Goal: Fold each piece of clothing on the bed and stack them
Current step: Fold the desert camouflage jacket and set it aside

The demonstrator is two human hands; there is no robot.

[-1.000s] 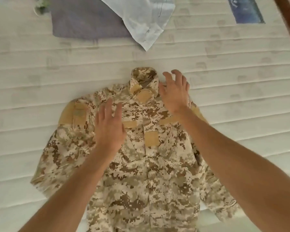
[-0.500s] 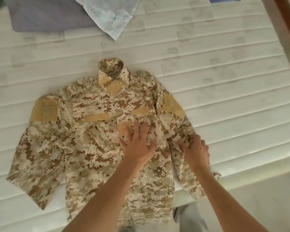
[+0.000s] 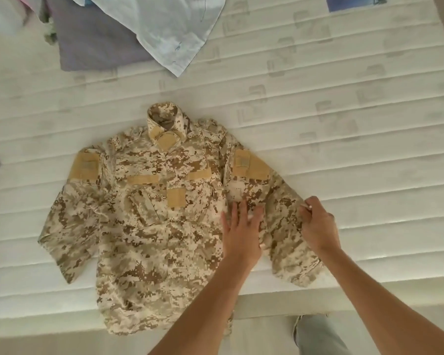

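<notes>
Jacket [image 3: 164, 226] under both hands' grip.

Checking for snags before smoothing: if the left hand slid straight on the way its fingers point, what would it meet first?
The left hand lies flat on the jacket, fingers pointing up the sleeve seam. Straight on, it would probably meet the tan patch on the sleeve first.

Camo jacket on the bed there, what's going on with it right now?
A person is partway into folding the camouflage jacket, which lies face up and spread out on the white mattress. The left hand presses flat on the jacket's front near the sleeve seam, while the right hand grips the edge of the sleeve on that side. Nothing is folded over yet. A purple garment and a light blue one lie farther up the bed.
</notes>
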